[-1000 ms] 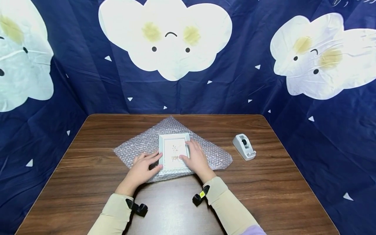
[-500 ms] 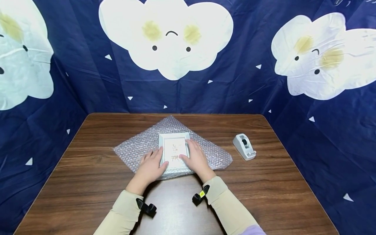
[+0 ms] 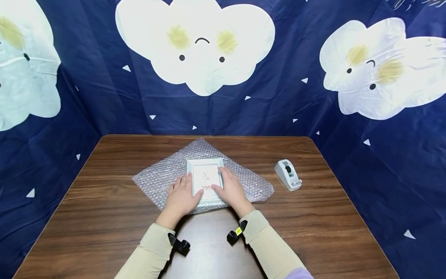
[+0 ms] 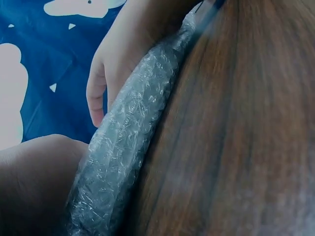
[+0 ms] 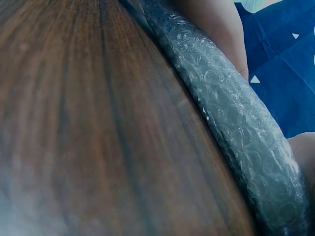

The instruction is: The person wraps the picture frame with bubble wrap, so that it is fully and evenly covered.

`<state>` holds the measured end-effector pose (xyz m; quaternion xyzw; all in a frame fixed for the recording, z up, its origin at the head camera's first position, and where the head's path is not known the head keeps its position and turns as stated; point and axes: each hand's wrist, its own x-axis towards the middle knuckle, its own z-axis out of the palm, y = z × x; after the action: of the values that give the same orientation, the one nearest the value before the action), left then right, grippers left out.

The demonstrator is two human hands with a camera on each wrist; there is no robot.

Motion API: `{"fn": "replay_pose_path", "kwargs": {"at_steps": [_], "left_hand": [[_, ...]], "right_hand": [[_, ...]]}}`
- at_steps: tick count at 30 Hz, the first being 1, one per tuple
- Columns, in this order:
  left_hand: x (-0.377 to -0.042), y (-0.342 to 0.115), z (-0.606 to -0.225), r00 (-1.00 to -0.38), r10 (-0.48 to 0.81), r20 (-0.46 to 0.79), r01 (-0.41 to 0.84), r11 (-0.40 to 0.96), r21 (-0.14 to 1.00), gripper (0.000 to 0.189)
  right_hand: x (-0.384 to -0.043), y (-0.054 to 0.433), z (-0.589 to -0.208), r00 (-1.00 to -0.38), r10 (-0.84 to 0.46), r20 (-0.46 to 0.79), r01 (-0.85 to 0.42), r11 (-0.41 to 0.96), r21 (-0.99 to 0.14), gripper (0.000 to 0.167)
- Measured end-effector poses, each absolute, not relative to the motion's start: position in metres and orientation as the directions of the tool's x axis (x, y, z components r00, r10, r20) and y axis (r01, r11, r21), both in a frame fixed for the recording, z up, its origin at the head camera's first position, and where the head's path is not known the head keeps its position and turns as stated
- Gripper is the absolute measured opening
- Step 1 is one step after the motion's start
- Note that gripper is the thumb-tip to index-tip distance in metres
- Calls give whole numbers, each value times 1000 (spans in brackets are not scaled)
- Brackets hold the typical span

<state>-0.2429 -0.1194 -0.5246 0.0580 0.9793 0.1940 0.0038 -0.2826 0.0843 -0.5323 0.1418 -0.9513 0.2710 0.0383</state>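
A white picture frame (image 3: 204,164) with a small plant drawing lies face up on a sheet of bubble wrap (image 3: 156,178). The wrap's near edge is folded over the frame's lower border. My left hand (image 3: 181,197) rests along the left side, fingers extended and thumb on the lower face. Across from it, my right hand (image 3: 232,190) lies over the right border with its thumb on the picture. In the left wrist view the folded bubble wrap (image 4: 128,123) runs along the frame's near side, and the right wrist view shows the same bubble wrap (image 5: 231,108).
A white tape dispenser (image 3: 288,175) stands on the wooden table (image 3: 313,232), to the right of the wrap. Behind and beside the table hangs a dark blue cloth (image 3: 209,112) printed with white clouds.
My left hand has slid right and forward onto the frame's left border, its thumb now on the lower face. The right hand and the frame have stayed in place.
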Motion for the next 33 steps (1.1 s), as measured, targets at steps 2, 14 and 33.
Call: {"fn": "replay_pose_path", "kwargs": {"at_steps": [2, 14, 33], "left_hand": [[-243, -120, -525, -992, 118, 32, 122, 920, 373, 85], [-232, -123, -528, -986, 136, 101, 164, 917, 364, 83], [-218, -119, -516, -977, 168, 131, 201, 930, 308, 79]], "right_hand": [[-282, 84, -532, -957, -250, 146, -289, 818, -497, 71], [-271, 83, -533, -957, -257, 137, -291, 824, -487, 70], [-259, 91, -526, -952, -259, 164, -306, 809, -501, 78]]}}
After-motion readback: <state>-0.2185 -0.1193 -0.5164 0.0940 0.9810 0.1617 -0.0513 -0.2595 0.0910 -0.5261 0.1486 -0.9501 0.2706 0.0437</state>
